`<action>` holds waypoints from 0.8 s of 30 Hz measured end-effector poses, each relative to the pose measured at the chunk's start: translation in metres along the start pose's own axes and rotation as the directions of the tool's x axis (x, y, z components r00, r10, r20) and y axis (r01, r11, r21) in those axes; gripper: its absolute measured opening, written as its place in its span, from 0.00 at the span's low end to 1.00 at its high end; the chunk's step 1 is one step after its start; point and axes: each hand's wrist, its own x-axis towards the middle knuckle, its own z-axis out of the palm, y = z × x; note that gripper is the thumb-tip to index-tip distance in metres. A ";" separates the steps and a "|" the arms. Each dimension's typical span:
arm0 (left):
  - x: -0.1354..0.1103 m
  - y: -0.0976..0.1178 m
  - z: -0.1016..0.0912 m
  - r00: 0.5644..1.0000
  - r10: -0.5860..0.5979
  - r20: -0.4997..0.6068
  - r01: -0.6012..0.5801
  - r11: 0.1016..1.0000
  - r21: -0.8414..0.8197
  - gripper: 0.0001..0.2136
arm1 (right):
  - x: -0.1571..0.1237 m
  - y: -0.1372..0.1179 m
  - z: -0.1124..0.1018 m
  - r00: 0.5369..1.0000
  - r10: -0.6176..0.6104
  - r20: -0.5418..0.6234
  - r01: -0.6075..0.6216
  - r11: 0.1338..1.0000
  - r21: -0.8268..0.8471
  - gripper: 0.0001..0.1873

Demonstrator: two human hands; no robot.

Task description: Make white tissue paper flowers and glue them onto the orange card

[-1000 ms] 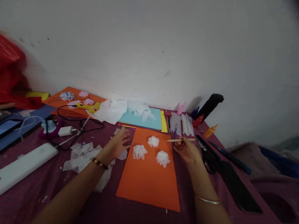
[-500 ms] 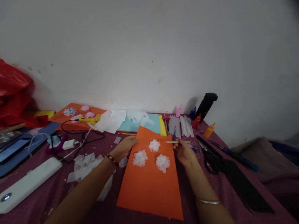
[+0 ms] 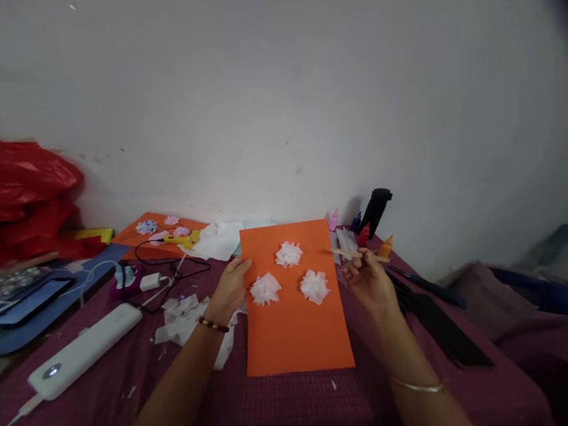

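Note:
In the middle of the head view, an orange sheet of paper (image 3: 296,336) is tilted up from the table. Three white paper flowers sit on it: a top one (image 3: 289,255), a lower left one (image 3: 265,289) and a lower right one (image 3: 314,286). My left hand (image 3: 231,286) pinches the sheet's left edge near the top. Off the sheet's right edge, my right hand (image 3: 369,280) is closed on a thin wooden stick (image 3: 347,253), which points left toward the paper.
White tissue scraps (image 3: 186,319), a white power bank (image 3: 86,349) and a yellow glue gun (image 3: 181,239) lie to the left. Behind them is another orange sheet (image 3: 133,235) with flowers. Paint bottles, an orange one (image 3: 386,247) among them, and a black flat object (image 3: 451,331) are at right.
The orange sheet has been lifted and straightened, its face now turned more toward me. My right hand has moved right, away from the sheet's edge, still with the stick.

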 end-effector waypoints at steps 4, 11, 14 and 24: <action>-0.010 -0.005 0.001 0.998 0.057 -0.008 -0.057 0.998 0.010 0.17 | -0.036 0.017 0.035 0.987 -0.053 0.153 0.096 0.951 -0.292 0.11; -0.024 -0.010 0.007 0.995 0.094 0.015 -0.096 0.979 0.180 0.14 | -0.054 0.054 0.047 0.934 -0.134 0.332 0.314 0.754 -0.577 0.13; -0.025 -0.011 0.006 0.995 0.098 -0.007 -0.095 0.974 0.204 0.11 | -0.049 0.058 0.041 0.896 -0.117 0.429 0.384 0.689 -0.614 0.12; -0.021 -0.011 0.003 0.984 -0.016 -0.178 0.034 0.995 0.098 0.13 | -0.057 0.048 0.048 0.580 0.013 0.814 0.758 0.358 -0.546 0.10</action>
